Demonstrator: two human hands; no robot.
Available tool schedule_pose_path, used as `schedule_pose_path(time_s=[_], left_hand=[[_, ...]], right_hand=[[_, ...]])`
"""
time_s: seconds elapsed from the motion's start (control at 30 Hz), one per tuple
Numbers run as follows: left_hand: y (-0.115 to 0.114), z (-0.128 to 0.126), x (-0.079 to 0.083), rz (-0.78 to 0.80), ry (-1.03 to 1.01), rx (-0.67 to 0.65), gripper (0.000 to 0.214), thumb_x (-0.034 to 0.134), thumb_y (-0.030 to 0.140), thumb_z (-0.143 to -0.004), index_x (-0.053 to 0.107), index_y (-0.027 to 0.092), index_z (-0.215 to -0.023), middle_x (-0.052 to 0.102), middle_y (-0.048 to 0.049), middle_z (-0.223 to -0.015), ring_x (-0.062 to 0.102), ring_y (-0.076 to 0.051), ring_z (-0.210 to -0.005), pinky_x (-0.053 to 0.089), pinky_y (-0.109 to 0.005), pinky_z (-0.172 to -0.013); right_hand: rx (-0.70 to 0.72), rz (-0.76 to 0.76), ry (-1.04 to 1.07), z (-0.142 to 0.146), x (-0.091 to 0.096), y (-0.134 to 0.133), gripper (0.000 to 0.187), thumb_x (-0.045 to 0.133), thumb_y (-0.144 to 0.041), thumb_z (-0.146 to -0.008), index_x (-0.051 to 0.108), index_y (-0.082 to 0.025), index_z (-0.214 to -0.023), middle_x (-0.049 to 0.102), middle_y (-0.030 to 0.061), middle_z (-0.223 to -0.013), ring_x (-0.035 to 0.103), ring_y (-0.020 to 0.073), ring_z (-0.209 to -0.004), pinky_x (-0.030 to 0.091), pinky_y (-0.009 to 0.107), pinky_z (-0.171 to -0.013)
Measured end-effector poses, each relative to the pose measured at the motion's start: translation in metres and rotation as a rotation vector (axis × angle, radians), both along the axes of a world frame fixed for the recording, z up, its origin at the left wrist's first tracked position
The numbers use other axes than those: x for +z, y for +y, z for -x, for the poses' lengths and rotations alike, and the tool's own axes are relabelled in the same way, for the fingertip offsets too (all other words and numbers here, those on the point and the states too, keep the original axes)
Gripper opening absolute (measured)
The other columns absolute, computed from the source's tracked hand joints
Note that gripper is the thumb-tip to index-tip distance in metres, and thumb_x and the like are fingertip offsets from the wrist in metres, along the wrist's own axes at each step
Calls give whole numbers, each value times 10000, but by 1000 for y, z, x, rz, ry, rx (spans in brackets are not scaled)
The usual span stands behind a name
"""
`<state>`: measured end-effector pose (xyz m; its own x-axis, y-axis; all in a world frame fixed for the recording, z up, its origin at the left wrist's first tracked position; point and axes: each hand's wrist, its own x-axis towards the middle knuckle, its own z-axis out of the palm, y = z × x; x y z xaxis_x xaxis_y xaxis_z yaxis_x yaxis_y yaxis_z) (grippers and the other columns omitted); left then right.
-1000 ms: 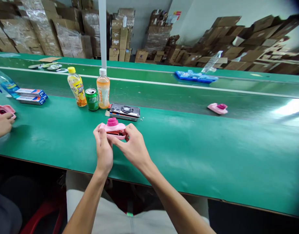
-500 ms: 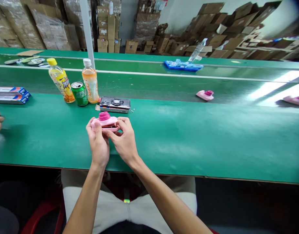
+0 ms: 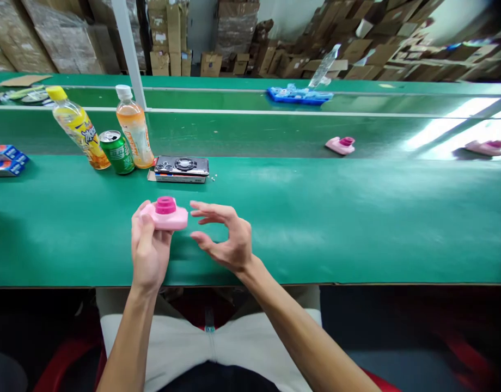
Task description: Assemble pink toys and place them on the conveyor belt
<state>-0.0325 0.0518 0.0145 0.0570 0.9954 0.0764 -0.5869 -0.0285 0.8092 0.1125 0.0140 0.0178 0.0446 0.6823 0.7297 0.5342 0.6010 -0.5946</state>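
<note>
Pink toy camera (image 3: 165,213), gripped in left hand (image 3: 150,247), held over green workbench (image 3: 316,228).
Right hand (image 3: 226,237) open, half-curled, empty, just beside camera; black-and-silver device (image 3: 181,169) farther forward on bench.

Juice bottle (image 3: 134,128), can (image 3: 117,153) blocking far left

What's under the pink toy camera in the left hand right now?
The left hand cups the pink plastic toy camera, above green bench matting; its fingers hide the underside.
</note>
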Motion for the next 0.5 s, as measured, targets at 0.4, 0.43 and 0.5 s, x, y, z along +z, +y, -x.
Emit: schedule_pose_path(time_s=[0.4, 0.43, 0.5], left_hand=[[-39, -4, -30, -64, 283, -136, 591, 554, 666, -936, 420, 301, -1380, 445, -123, -1547, 457, -284, -1449, 431, -454, -1177], [-39, -8, -30, -91, 309, -130, 634, 556, 681, -926, 380, 302, -1403, 414, -133, -1568, 423, -284, -1474, 402, -463, -1200], [-39, -17, -29, -110, 387, -89, 666, 584, 643, -931, 318, 290, -1429, 446, -153, -1530, 438, -281, -1462, 386, -484, -1209]], right_hand=[[121, 600, 199, -33, 19, -31, 290, 833, -371, -803, 637, -207, -939, 710, 1, -931, 679, 166, -850, 561, 299, -797], [52, 565, 138, -52, 22, -22, 298, 840, -360, -790, 645, -205, -954, 717, 5, -939, 682, 168, -855, 558, 302, -806], [-166, 503, 25, -95, 29, 10, 313, 828, -313, -781, 644, -190, -1002, 730, 25, -969, 687, 174, -870, 553, 313, -829]])
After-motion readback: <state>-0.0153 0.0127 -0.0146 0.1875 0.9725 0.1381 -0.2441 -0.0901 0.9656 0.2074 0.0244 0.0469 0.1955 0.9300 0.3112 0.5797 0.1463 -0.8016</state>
